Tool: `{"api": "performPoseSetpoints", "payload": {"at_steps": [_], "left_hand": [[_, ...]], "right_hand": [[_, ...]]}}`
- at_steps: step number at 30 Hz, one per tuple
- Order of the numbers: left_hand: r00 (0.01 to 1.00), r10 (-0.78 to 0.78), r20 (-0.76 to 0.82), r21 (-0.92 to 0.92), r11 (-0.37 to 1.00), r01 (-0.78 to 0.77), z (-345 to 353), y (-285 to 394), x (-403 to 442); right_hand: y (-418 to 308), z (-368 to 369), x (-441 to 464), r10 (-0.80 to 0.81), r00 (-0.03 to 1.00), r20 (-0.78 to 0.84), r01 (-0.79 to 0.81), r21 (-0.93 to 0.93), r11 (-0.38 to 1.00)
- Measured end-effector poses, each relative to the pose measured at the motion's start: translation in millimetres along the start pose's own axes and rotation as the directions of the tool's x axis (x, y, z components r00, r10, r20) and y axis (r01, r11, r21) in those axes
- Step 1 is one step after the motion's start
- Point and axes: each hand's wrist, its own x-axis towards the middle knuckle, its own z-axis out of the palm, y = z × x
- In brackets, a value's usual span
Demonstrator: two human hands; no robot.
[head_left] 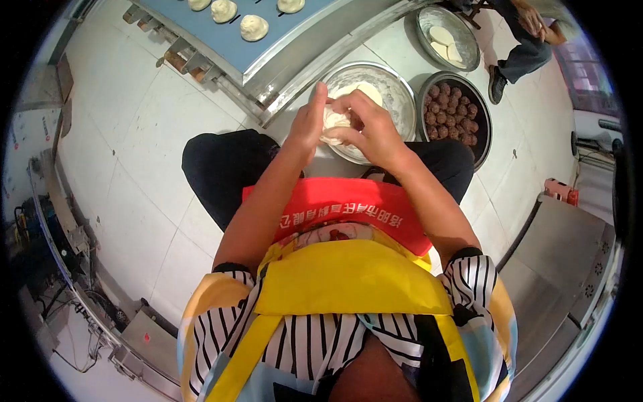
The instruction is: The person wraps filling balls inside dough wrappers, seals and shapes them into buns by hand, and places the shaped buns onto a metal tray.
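Roundish dough bun is gripped between straighter-fingered left hand and curled right hand, over floured metal basin; bun-bearing blue tray is placed ahead-left, left hand nearer.

Floor: pale tiles met at thin seams.
Right: a grey flat-sided unit stood beside a red object.
Light: it brightened the tiles.
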Motion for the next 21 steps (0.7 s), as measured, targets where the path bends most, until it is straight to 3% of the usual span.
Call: {"api": "performPoseSetpoints", "payload": {"at_steps": [3,6,9,13,16,17,18,21], "left_hand": [[0.996,-0.079,0.043,-0.025,0.996,0.080,4,12,-9],[0.997,-0.063,0.038,-0.110,0.992,0.066,8,6,-5],[0.999,-0.020,0.027,-0.149,0.989,0.024,14,2,-10],[0.997,-0.044,0.069,-0.262,0.963,0.061,12,6,-10],[0.996,-0.050,0.068,-0.330,0.941,0.070,15,13,-15],[0.995,-0.051,0.089,-0.313,0.947,0.077,13,7,-8],[0.992,-0.055,0.111,-0.297,0.951,0.086,13,1,-2],[0.983,-0.100,0.151,-0.192,0.973,0.128,20,9,-18]], "right_hand": [[0,4,2,-0.101,0.995,-0.020,0.095,-0.207,0.974],[18,-1,4,-0.126,0.992,-0.031,0.117,-0.212,0.970],[28,-1,6,-0.089,0.996,-0.020,0.085,-0.149,0.985],[-16,-19,5,0.136,0.991,-0.011,-0.136,-0.020,0.991],[7,-16,0,-0.033,0.992,-0.121,-0.006,-0.303,0.953],[7,-11,-4,-0.013,1.000,-0.017,0.008,-0.281,0.960],[10,-1,-8,-0.007,0.999,-0.049,0.000,-0.151,0.988],[8,12,-11,-0.020,0.988,-0.154,0.008,-0.077,0.997]]}}
